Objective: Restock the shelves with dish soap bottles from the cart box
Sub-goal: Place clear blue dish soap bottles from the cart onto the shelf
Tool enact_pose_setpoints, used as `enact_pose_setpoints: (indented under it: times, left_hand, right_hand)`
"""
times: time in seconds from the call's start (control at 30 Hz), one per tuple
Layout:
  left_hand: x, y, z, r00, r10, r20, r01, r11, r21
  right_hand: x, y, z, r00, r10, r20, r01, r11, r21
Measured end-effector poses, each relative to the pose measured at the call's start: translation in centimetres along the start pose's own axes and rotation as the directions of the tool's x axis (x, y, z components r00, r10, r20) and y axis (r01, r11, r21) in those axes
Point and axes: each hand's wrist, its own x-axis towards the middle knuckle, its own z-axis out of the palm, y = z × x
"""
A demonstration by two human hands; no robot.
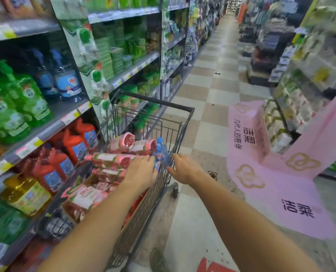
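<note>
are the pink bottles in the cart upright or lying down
Lying down: the pink bottles are stacked on their sides across the cardboard box inside the cart.

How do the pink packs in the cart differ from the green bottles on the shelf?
The pink packs lie on their sides, heaped in the cart; the green bottles stand upright in a row on the shelf. The left hand rests on the pink packs; nothing touches the green bottles. Both carry printed labels.

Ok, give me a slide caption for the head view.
Both hands reach the cart of pink bottles beside soap shelves.
</note>
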Motion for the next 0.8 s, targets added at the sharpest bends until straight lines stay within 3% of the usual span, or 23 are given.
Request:
enact_pose_setpoints:
  times: [0.3,0.57,0.8]
  left_hand:
    - [13.2,-4.8,5.6,0.989,-0.08,0.125,0.085,0.996,-0.039]
    - [18.4,-6.8,10.1,0.948,-0.156,0.278,0.175,0.984,-0.043]
    - [20.8,-7.0,14.4,0.895,-0.237,0.377,0.301,0.946,-0.122]
  right_hand:
    - [16.3,3.4,0.1,0.992,0.018,0.128,-0.027,0.997,0.07]
    - [24.1,5.0,3.8,0.972,0.076,0.224,-0.121,0.974,0.192]
    - [29.4,5.3,8.2,0.904,0.35,0.245,-0.423,0.81,0.405]
